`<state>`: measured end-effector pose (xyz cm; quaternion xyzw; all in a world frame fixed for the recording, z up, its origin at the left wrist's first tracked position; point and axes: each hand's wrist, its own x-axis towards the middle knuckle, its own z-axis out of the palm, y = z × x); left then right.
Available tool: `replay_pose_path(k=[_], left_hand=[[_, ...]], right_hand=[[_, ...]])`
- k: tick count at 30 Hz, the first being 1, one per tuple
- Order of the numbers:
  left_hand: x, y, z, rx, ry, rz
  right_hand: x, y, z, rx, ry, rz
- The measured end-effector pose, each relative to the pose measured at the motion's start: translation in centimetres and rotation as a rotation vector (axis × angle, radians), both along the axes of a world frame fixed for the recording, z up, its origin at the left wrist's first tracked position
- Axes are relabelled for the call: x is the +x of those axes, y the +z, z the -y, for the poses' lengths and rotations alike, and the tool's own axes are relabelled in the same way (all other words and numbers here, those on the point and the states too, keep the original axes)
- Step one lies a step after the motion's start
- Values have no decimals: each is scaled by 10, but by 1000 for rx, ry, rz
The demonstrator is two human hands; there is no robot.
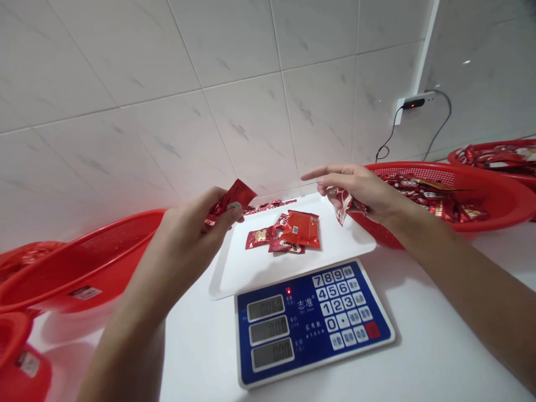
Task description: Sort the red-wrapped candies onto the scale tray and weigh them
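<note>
My left hand (199,223) is closed around small red candy packets (237,196), one of them sticking up past the thumb, above the left side of a white weighing tray (234,273). Over the tray's right side, my right hand (355,192) holds a red-and-white wrapped packet (344,204) under its palm, the index finger stretched out to the left. Several red packets (301,228) lie in a small heap on the tray between both hands. The tray sits on a digital scale (312,326) with a blue keypad and three displays.
A red basket (502,206) of packets stands at the right, with another basket (494,146) behind it. Red baskets (121,265) also line the left. More packets (272,205) lie behind the tray along the tiled wall. A plugged-in cable (393,131) hangs at the wall.
</note>
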<state>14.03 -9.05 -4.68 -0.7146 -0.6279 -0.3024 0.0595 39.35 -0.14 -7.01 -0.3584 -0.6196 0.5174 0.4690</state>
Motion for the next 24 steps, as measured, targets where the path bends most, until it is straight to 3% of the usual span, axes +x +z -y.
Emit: replay_pose_path(k=[14,24], left_hand=[[-2,-10,-11,-1,-11,-59],[4,-10,-13,-67,13,118]], right_hand=[[-1,-1,-3,20,-3,53],[0,-3,-3,44,55,102]])
